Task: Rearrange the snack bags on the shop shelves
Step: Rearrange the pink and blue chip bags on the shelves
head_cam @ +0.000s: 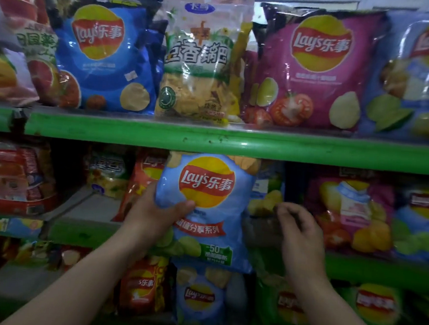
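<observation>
standing upright, long axis vertical, the pale blue lay's bag (214,188) hangs before the middle shelf (359,270), top just under the green rail (312,150). your left hand (150,215) grips its left edge; your right hand (298,235), loosely curled and empty, hovers near its right edge.

Grips the left edge of the light-blue bag (214,183) with the left hand (150,213), thumb across its front; holds the right hand (300,235) just right of it, fingers loosely curled, empty.
</observation>
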